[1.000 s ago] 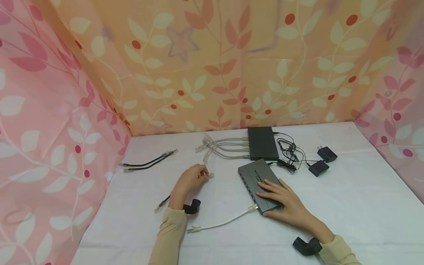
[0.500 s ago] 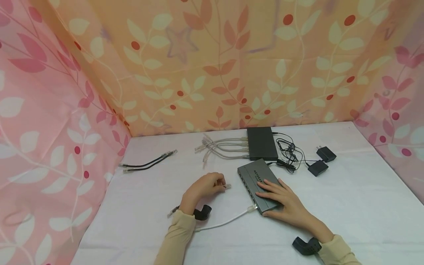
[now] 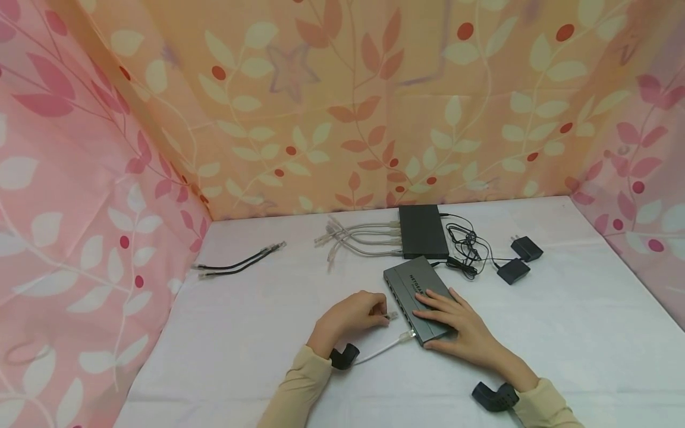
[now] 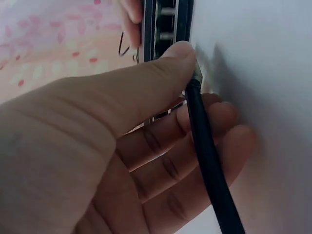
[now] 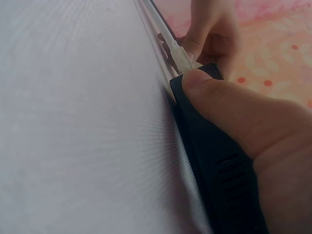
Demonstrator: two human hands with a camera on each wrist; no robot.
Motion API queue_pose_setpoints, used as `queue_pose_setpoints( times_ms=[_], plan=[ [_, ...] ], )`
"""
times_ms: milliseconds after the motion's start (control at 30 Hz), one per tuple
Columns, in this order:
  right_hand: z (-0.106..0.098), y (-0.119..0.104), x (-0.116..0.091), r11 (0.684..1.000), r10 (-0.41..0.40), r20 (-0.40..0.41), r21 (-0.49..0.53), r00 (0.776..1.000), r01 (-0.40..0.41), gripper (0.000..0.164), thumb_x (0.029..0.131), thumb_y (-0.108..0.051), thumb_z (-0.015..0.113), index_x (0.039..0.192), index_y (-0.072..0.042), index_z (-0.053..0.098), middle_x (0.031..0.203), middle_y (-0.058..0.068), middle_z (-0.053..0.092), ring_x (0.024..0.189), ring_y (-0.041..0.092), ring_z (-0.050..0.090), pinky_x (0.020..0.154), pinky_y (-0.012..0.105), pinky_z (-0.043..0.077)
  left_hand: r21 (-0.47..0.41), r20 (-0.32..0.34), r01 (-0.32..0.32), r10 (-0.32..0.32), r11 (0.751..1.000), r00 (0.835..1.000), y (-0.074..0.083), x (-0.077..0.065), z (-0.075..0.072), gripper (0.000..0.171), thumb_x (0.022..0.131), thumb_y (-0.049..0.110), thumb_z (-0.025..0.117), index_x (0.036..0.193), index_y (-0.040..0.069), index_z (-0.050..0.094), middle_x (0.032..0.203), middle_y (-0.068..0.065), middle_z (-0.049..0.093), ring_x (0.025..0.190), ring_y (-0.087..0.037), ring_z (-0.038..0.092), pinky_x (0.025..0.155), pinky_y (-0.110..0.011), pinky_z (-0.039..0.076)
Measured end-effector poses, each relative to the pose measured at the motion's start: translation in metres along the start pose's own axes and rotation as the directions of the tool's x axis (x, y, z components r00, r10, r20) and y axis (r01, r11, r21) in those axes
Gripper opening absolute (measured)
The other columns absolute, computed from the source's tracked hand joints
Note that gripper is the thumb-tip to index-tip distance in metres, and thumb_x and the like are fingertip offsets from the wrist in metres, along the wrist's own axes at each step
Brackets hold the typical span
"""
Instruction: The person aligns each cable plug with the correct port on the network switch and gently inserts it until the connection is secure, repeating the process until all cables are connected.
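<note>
My left hand (image 3: 350, 315) pinches a short black Ethernet cable (image 4: 207, 146) close behind its clear plug (image 3: 392, 316). The plug points at the port side of a grey NETGEAR network switch (image 3: 404, 279), just left of it. In the left wrist view, thumb and fingertips surround the plug in front of the ports (image 4: 165, 22). My right hand (image 3: 465, 333) lies over the switch's near end, fingers spread straight on the top and thumb against the end face. A white Ethernet cable (image 3: 377, 355) is plugged into the nearest port; the left wrist partly hides it.
Behind stands a black switch (image 3: 424, 232) with several grey cables (image 3: 369, 238) plugged in. Two power adapters (image 3: 527, 249) and tangled black cords (image 3: 468, 246) lie right of it. Two black cables (image 3: 243, 263) rest at the left. Floral curtains (image 3: 299, 119) enclose the white table (image 3: 241, 333).
My left hand has carried the black cable right and toward the near side, bringing its plug beside the switch's ports. The right hand and the switch have stayed in place.
</note>
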State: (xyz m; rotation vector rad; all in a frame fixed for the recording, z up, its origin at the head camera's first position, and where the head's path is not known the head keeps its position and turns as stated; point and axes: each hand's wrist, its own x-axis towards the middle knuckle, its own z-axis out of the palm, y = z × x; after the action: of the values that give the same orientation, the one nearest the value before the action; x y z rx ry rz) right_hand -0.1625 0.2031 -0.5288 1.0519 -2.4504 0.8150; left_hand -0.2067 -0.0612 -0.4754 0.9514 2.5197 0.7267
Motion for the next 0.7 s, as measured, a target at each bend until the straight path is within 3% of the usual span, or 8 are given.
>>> queue_pose_setpoints(
  times_ms=[700],
  plan=[
    [-0.001,-0.001,0.000,1.000,-0.001,0.003,0.003,1.000,0.001,0.064,0.066,-0.041,0.081,0.124,-0.024,0.060,0.137,0.005,0.049,0.127,0.034,0.042,0.112,0.047,0.011,-0.005,-0.031,-0.062,0.062,0.998,0.998,0.011,0.005,0.010,0.011,0.086,0.022,0.067,0.082,0.016,0.059,0.067,0.012,0.055,0.057,0.002,0.047,0.055,-0.013,0.039]
  ],
)
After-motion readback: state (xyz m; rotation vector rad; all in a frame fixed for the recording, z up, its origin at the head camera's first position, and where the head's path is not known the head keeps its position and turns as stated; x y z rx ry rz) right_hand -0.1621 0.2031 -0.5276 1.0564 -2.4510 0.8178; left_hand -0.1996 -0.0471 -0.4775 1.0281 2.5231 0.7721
